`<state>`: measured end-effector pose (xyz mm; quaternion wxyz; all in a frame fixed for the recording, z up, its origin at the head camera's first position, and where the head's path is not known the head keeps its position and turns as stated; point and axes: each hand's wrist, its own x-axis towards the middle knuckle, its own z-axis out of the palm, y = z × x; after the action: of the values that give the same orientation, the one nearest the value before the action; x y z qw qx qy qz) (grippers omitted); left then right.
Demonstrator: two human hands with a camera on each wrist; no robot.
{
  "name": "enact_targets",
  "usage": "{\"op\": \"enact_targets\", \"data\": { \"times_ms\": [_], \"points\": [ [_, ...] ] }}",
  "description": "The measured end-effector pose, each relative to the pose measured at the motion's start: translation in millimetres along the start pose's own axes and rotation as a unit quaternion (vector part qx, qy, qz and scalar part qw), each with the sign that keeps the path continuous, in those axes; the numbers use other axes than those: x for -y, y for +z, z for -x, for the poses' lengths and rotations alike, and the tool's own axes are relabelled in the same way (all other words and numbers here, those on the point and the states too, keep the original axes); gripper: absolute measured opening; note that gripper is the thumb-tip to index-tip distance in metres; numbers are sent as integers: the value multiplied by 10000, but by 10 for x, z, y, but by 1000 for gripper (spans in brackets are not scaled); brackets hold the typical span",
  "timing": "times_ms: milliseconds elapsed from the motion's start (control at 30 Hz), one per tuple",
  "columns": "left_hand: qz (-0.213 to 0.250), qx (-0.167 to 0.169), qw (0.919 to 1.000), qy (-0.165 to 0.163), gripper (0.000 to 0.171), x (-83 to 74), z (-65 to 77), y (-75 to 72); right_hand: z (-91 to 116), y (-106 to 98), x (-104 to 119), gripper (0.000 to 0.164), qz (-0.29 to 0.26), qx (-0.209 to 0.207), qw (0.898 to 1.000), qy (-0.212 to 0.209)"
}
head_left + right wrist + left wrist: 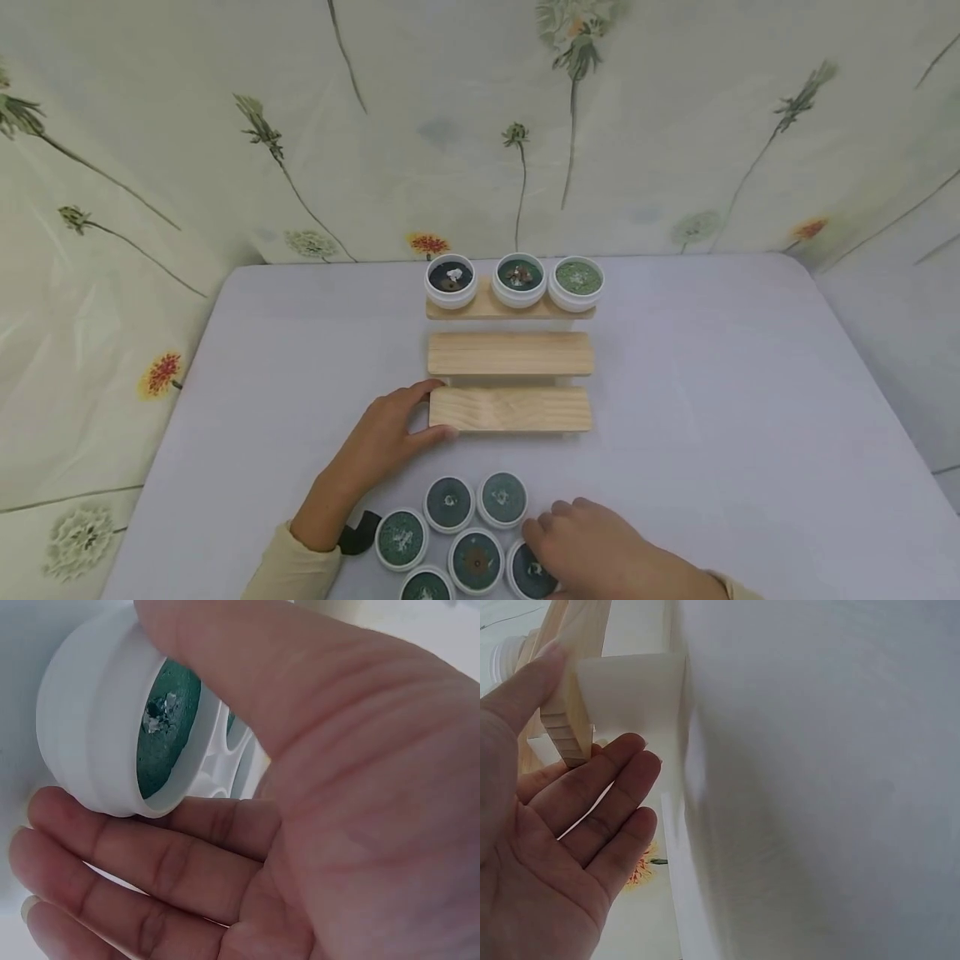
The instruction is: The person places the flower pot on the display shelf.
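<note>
So this little pot (532, 573) is chunky white and round, dark green inside with a pale, silvery fleck, at the right side of the pot cluster (477, 561). Right hand (588, 546) pinches it, thumb against fingers; left hand (381, 440) pinches the front plank (512, 409)'s left end.

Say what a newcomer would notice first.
Likely the three wooden shelves in the middle of the table, with three white cups on the farthest. Then six more cups clustered nearer, the right hand gripping the rightmost. The left hand grips the left end of the nearest shelf.
</note>
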<state>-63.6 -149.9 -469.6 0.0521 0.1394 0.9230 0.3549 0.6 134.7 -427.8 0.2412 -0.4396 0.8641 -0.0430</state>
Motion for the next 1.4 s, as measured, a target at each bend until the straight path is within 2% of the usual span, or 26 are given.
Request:
{"op": "enact_targets", "data": {
  "times_ms": [100,333,500,600,700,867,967,1033,1100,1200,1400],
  "points": [
    [35,-5,10000,26,67,3,-4,-4,12,28,5,55,-103,-51,9999,16],
    [112,-2,9998,-158,65,7,44,33,78,144,21,53,-477,-90,9987,119],
    [92,-33,9999,-82,66,-6,45,21,98,161,-28,52,-706,44,9974,111],
    [47,-19,9999,-95,66,-10,35,15,127,123,-69,59,-1006,156,9945,234],
    [33,-19,9999,-132,66,-12,29,10,176,48,-116,69,-1365,311,9889,506],
    [-1,-30,9998,-176,66,-14,24,-2,294,-129,-206,70,-1852,401,9744,1210],
    [-22,-33,9998,-173,66,-20,22,-10,347,-263,-290,69,-1569,-95,9801,1213],
    [-21,-40,9999,-155,66,-23,19,-14,360,-371,-365,71,-1234,-622,9840,1128],
    [-23,-54,9999,-123,66,-21,15,-13,377,-489,-451,72,-947,-1128,9827,1122],
    [-32,-86,9999,-77,65,-15,11,-8,381,-657,-572,70,-828,-1728,9713,1412],
    [-24,-159,9999,-35,65,-2,16,19,279,-842,-798,64,-740,-2855,9349,1973]
  ]
}}
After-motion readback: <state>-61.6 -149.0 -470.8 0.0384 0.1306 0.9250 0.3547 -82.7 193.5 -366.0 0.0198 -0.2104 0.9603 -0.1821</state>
